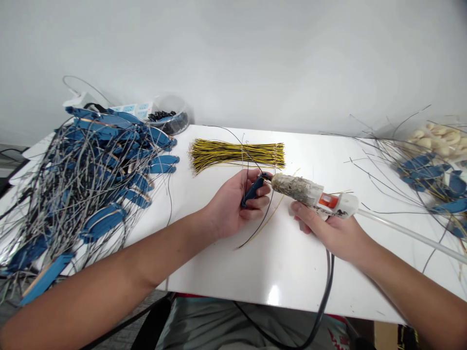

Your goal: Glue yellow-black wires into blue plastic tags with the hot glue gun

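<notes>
Near the middle of the table, my left hand (242, 201) is closed around a small dark blue plastic part (253, 192) with thin wires running out of it. My right hand (324, 226) grips a white hot glue gun (299, 189) with an orange-red switch, its front crusted with old glue. A translucent glue stick (404, 228) sticks out of the gun's back. The nozzle meets the upper end of the blue part; whether it touches is too small to tell. Just behind my left hand lies a bundle of yellow and black wires (237, 153).
A tangled heap of blue parts with grey wires (105, 170) covers the left side. Behind it stands a clear round tub (175, 121) holding small black pieces. Wired blue parts (426, 170) and cream-coloured pieces (438, 138) lie at right. The gun's black cable (324, 301) hangs over the front edge.
</notes>
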